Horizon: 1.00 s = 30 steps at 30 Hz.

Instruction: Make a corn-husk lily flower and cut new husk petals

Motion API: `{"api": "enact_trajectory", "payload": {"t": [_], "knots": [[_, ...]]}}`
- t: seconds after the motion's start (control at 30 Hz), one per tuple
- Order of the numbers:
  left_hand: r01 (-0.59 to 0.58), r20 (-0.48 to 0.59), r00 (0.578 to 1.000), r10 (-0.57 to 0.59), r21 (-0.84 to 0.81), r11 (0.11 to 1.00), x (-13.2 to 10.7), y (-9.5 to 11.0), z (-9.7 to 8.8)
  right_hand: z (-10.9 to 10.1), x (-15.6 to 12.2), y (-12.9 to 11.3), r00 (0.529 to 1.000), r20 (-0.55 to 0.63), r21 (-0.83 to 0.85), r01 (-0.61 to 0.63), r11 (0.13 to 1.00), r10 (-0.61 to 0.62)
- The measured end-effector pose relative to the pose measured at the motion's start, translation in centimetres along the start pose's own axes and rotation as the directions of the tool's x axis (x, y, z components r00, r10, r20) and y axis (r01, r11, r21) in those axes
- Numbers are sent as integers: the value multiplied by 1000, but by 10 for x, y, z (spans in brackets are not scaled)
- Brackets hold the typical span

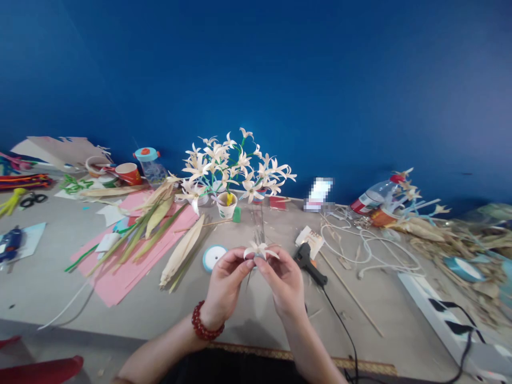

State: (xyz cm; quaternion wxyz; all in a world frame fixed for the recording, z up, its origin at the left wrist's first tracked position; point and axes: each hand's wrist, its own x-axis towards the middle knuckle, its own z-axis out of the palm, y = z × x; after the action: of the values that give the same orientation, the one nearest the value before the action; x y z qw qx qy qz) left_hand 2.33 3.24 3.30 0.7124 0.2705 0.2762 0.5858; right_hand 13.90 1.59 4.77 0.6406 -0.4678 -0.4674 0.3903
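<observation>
Between my two hands is a small cream husk flower (259,249), its pointed petals spread outward and thin dark strands rising behind it. My left hand (230,280), with a red beaded bracelet at the wrist, pinches the flower from the left. From the right, my right hand (286,277) has thumb and fingers closed on the same flower. A black glue gun (310,264) lies just right of my right hand. Close to my left hand rests a white and blue ribbon spool (215,257). Behind the hands, cups hold a bunch of finished cream flowers (240,160) on green stems.
Corn husks (182,256) and pink sheets (120,272) lie to the left. At right are a white cable (372,250), a thin stick (352,293), a power strip (436,314) and a tilted plastic bottle (374,197). The glue gun's cord runs toward the front edge.
</observation>
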Motion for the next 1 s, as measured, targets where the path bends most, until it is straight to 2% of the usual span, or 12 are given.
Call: {"api": "enact_trajectory", "payload": {"t": [0.3,0.73,1.0], "knots": [[31,-13,999,-32,-75,997,0,1,2,3,-1,-5,993,-23,-116,109,987,-112],[142,24,990,-140,-195,971,2,7,4,3,-1,4,988,-15,-154,147,977,-151],[109,78,992,-100,-123,986,3,5,4,3,0,3,977,-28,-167,203,965,-210]]}}
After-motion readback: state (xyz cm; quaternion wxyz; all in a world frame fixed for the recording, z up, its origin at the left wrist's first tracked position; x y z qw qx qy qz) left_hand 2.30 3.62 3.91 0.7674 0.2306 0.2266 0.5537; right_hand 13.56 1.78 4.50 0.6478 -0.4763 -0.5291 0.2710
